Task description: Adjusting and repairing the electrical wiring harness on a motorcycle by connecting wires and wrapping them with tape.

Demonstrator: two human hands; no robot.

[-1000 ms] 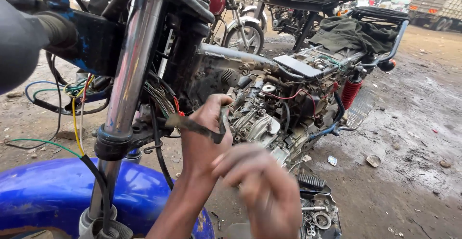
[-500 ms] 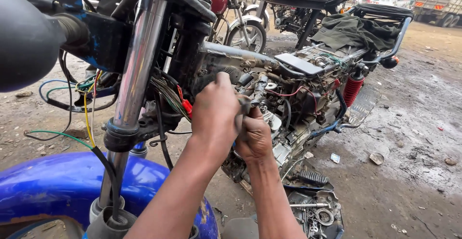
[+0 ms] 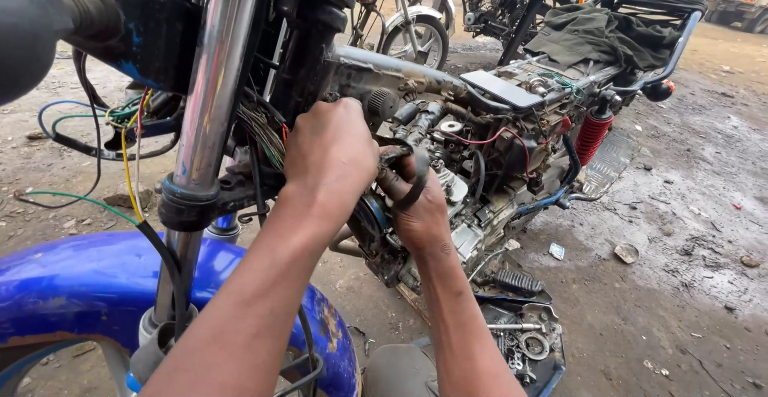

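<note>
A stripped motorcycle engine (image 3: 488, 173) sits in its frame in front of me. My left hand (image 3: 332, 153) is closed against the frame just above the engine, back toward me, fingertips hidden. My right hand (image 3: 418, 211) is right beside and below it, fingers curled round a black rubber strap (image 3: 416, 179). The strap loops from the left hand's fingers over the right hand's knuckles. The two hands touch.
A chrome fork tube (image 3: 212, 85) and a blue fender (image 3: 80, 285) stand close on my left, with loose coloured wires (image 3: 128, 165). A tray of small metal parts (image 3: 524, 341) lies on the muddy ground. Red shock spring (image 3: 592, 137), green cloth (image 3: 608, 33) and other motorcycles lie behind.
My right hand rose from the low foreground to the engine and joined the left. The left hand shifted up and right along the frame with the strap.
</note>
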